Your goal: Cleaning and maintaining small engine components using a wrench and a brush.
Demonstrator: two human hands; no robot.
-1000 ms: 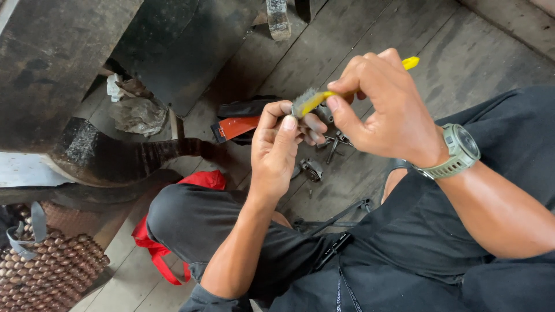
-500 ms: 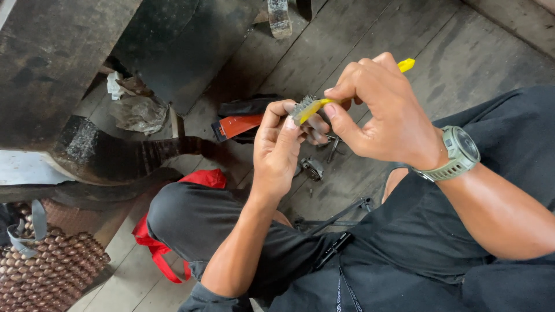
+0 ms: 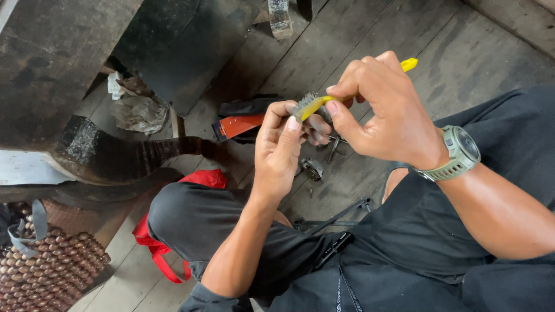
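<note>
Yellow-handled wire brush (image 3: pixel 324 101) worked over a small part, both hands raised above a worn grey plank floor (image 3: pixel 474 63).

Right hand (image 3: pixel 384 112): grip clamped on the brush handle, bristle head touching the left fingertips; handle end juts out behind the knuckles. Left hand (image 3: pixel 283 147): grip closed around a small item, hidden by the fingers and not identifiable. Olive wristwatch (image 3: pixel 459 153) on the right wrist. Below the hands, on the floor: small round metal part (image 3: pixel 313 169), partly hidden; red-and-black case (image 3: pixel 240 124). Brown beaded mat (image 3: pixel 46 271), cut off at lower left.
</note>
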